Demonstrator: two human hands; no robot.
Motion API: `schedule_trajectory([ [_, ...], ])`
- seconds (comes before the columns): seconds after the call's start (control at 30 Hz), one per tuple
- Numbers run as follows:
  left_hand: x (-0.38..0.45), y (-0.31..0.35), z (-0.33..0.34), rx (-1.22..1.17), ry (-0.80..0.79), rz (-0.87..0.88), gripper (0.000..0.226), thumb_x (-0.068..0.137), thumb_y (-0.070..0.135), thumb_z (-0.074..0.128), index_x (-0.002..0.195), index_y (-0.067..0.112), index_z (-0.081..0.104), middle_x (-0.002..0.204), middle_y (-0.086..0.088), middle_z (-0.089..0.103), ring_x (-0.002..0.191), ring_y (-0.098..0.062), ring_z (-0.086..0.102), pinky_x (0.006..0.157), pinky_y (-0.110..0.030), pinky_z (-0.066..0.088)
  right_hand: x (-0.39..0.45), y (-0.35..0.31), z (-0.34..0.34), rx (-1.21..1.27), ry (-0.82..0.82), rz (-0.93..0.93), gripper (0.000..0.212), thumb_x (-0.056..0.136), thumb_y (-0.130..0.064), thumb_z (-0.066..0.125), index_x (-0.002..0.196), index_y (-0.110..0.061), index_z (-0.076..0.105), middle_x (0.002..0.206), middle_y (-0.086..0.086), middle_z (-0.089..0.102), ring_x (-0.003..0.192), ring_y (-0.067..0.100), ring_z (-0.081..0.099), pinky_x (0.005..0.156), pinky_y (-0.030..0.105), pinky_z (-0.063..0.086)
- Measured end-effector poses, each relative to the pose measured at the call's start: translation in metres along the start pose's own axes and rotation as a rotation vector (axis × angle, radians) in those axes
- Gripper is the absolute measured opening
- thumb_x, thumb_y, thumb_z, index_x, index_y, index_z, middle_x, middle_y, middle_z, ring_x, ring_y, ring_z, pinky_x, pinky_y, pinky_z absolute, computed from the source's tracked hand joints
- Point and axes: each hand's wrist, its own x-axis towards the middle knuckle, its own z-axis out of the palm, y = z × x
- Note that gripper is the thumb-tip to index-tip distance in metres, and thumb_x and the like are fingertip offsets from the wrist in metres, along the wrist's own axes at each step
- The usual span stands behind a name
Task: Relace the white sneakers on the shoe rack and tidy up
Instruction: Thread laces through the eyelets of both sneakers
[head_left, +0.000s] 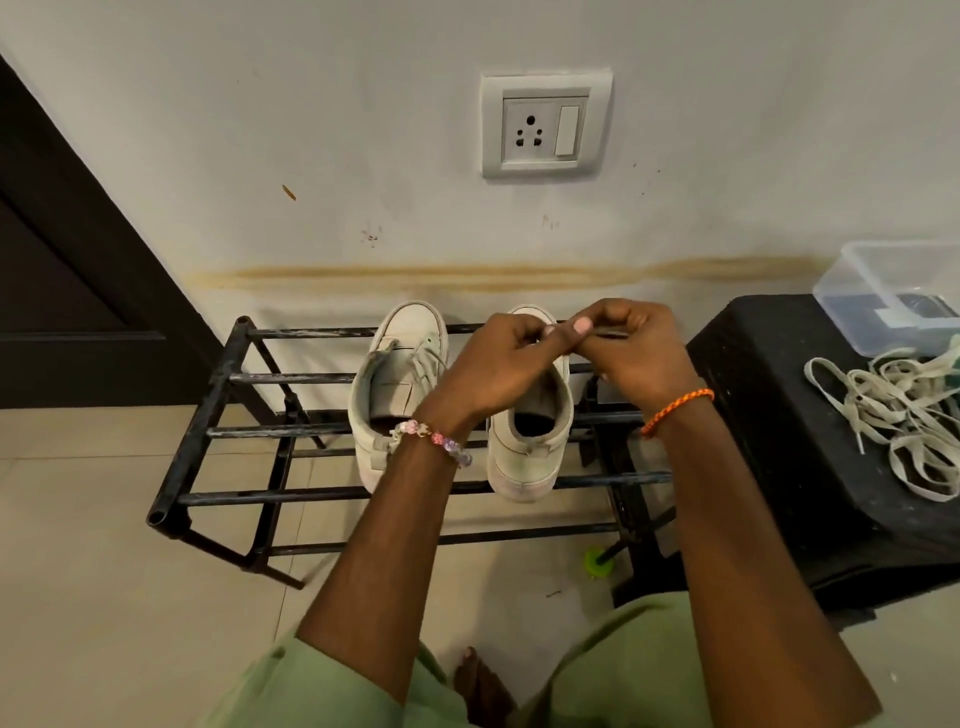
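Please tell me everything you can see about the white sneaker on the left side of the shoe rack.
The left sneaker is off-white and looks like canvas or leather, slightly soiled. It stands upright on the top bars of the black metal shoe rack, toe toward the wall, heel toward the person. Its opening is wide, the tongue visible, with some lace across the front. A pull tab sits at the heel. Neither hand touches it.

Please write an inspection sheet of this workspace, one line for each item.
Surface: black metal shoe rack against the wall.
Job's things: two white sneakers on the rack; loose white laces on the black stool.
Clutter: clear plastic box on the stool.
Grippers: left hand and right hand meet above the right sneaker, pinching something small.
Cables: nothing seen.
Surroundings: wall socket, tiled floor.
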Motion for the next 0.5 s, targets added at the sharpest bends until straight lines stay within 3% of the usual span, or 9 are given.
schedule_trajectory([
  [0.07, 0.002, -0.007, -0.007, -0.038, 0.049, -0.004, 0.031, 0.087, 0.039, 0.063, 0.083, 0.01, 0.073, 0.077, 0.004, 0.07, 0.076, -0.009, 0.065, 0.077, -0.031, 0.051, 0.002, 0.002, -0.003, 0.054, 0.008, 0.049, 0.005, 0.079, -0.007, 0.072, 0.075, -0.008, 0.071, 0.064, 0.007, 0.064, 0.048, 0.006, 0.053, 0.048, 0.016, 0.043],
  [0.13, 0.005, -0.013, -0.014, -0.066, 0.113, 0.0, 0.02, 0.085, 0.031, 0.068, 0.083, 0.012, 0.074, 0.086, 0.0, 0.073, 0.086, -0.011, 0.067, 0.086, -0.033, 0.051, 0.003, 0.004, -0.004, 0.118, -0.03, 0.071, 0.006, 0.084, -0.004, 0.066, 0.086, -0.005, 0.072, 0.066, 0.005, 0.066, 0.053, 0.007, 0.057, 0.05, 0.018, 0.047],
  [0.23, 0.007, -0.02, -0.017, -0.036, 0.161, 0.012, 0.015, 0.086, 0.028, 0.068, 0.084, 0.015, 0.074, 0.082, 0.001, 0.071, 0.076, -0.007, 0.062, 0.078, -0.027, 0.047, 0.004, 0.005, -0.003, 0.188, -0.073, 0.111, 0.022, 0.087, 0.008, 0.056, 0.103, -0.002, 0.067, 0.073, 0.001, 0.069, 0.064, 0.005, 0.067, 0.058, 0.017, 0.054],
  [0.37, 0.008, -0.022, -0.014, 0.002, 0.147, 0.033, 0.018, 0.088, 0.029, 0.065, 0.092, 0.014, 0.074, 0.08, 0.005, 0.07, 0.076, -0.007, 0.063, 0.077, -0.029, 0.053, 0.005, 0.003, 0.0, 0.163, -0.095, 0.143, 0.012, 0.084, 0.007, 0.062, 0.094, 0.003, 0.066, 0.074, 0.009, 0.069, 0.063, 0.009, 0.069, 0.058, 0.017, 0.055],
  [0.5, 0.009, -0.02, -0.015, -0.12, 0.179, 0.031, 0.01, 0.088, 0.017, 0.066, 0.093, 0.011, 0.072, 0.075, 0.0, 0.069, 0.065, -0.012, 0.065, 0.064, -0.023, 0.052, 0.008, 0.003, 0.001, 0.032, -0.071, 0.102, 0.009, 0.08, 0.001, 0.068, 0.089, 0.0, 0.068, 0.073, 0.007, 0.067, 0.06, 0.006, 0.066, 0.059, 0.019, 0.055],
])
